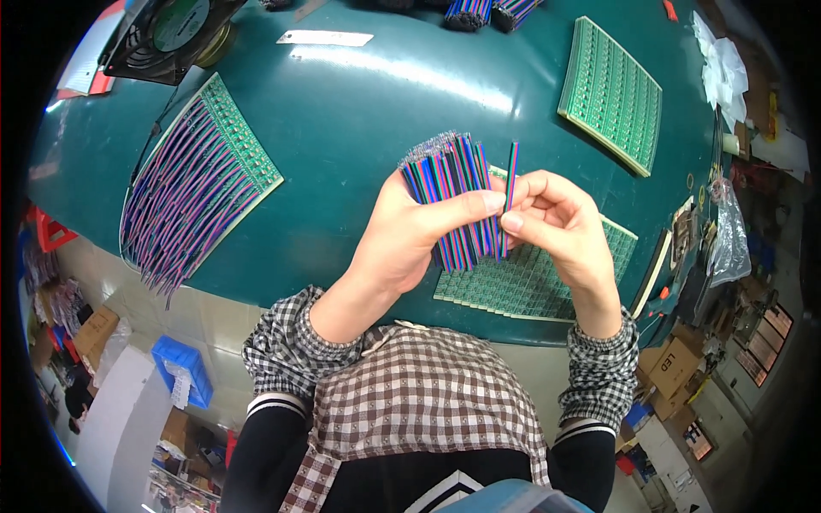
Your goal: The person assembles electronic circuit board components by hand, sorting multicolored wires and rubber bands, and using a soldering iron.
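Observation:
My left hand (pixel 398 224) is closed around a thick bundle of short ribbon wires (pixel 453 201) striped blue, red, green and black, its thumb lying across the front. Between thumb and fingertips, my right hand (pixel 556 222) pinches a single ribbon wire (pixel 513 167), held upright just right of the bundle. Beneath both hands lies a stack of green circuit board panels (pixel 505 286), partly covered by them. On the left, another green circuit board panel (pixel 244 145) carries rows of the same striped wires (pixel 184 205), which trail toward the near table edge.
A green-topped table (pixel 325 171) spreads under everything. At the back left stands a black fan (pixel 175 30); a metal ruler (pixel 325 38) lies right of it. More wire bundles (pixel 469 13) sit at the far edge. Another board stack (pixel 611 94) rests at the right, near hand tools (pixel 682 231).

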`<state>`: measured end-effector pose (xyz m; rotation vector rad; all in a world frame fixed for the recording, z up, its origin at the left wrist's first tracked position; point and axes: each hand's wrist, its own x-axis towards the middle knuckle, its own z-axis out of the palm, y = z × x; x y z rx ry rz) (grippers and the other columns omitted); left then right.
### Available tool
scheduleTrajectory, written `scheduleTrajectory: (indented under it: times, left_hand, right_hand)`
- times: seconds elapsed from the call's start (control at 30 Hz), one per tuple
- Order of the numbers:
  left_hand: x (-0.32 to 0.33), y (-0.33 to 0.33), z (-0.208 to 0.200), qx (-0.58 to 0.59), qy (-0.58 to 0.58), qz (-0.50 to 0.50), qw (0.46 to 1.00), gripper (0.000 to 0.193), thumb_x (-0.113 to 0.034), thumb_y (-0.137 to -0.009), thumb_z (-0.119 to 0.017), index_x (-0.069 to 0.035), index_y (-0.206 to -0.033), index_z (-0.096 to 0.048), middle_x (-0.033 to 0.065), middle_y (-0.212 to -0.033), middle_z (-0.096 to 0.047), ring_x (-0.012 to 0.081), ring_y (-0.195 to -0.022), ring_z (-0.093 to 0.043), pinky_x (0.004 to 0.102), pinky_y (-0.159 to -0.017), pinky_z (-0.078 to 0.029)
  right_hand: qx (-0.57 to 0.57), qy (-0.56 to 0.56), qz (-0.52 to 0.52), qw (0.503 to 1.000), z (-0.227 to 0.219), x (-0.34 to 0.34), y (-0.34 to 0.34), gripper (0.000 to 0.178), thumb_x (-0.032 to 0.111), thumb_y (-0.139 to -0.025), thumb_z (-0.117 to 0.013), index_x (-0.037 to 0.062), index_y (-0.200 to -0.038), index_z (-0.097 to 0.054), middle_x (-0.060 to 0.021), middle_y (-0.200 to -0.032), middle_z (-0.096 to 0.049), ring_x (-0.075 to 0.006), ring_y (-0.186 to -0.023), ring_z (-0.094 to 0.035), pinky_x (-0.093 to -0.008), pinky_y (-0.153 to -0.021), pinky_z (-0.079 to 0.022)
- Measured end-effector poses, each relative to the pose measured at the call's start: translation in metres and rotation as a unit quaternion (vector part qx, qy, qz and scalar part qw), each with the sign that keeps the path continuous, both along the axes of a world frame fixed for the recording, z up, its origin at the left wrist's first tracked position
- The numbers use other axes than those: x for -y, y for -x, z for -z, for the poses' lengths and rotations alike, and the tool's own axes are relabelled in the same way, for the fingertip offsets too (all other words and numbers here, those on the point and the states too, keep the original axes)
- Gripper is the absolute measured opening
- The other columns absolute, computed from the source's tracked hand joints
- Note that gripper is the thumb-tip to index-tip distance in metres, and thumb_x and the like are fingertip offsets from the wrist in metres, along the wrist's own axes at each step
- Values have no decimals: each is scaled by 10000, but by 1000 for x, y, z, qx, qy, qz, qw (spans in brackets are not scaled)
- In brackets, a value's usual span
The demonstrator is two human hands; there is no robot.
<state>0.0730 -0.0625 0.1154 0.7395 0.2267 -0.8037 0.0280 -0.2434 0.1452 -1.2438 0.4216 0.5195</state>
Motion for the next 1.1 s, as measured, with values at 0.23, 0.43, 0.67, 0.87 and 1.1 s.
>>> scheduleTrajectory:
  times: [0.23,0.43,0.67,0.87,1.1]
  left_hand:
    - [1,2,1,45,-38,-17,998,229,-31,-758,-723,-16,-949,-598,64,-875,-658,135,-796,-638,288,-730,-529]
    - [0,1,2,29,-23,-25,999,239,-42,-759,-727,-15,-957,-596,69,-887,-658,139,-799,-640,288,-730,-529]
    - [-2,-1,3,1,4,9,1000,286,-53,-767,-711,-23,-1012,-567,72,-898,-649,155,-835,-633,298,-772,-505]
    - [-4,-1,2,-18,23,11,999,287,-55,-776,-701,-18,-1024,-563,73,-915,-644,158,-850,-629,303,-785,-500]
    - [-3,-3,8,-64,32,23,997,282,-56,-780,-696,-21,-1027,-564,70,-921,-640,164,-846,-630,304,-771,-508]
  right_hand:
    - [28,22,-9,999,-1,-2,2,169,32,-832,-661,13,-970,-566,-27,-917,-608,-83,-821,-612,-224,-732,-523]
    - [30,24,-8,999,-1,-2,1,164,24,-836,-654,16,-974,-565,-25,-911,-606,-79,-822,-612,-218,-735,-520]
    - [21,22,-3,1000,-2,-3,2,154,34,-839,-655,22,-963,-565,-19,-890,-610,-72,-792,-612,-209,-702,-518]
    - [5,24,-1,1000,-2,-4,1,147,45,-841,-655,19,-956,-566,-23,-869,-612,-81,-757,-613,-219,-675,-526]
    - [-19,-2,1,1000,4,-2,0,142,56,-844,-651,4,-948,-569,-34,-854,-615,-95,-741,-616,-233,-652,-539]
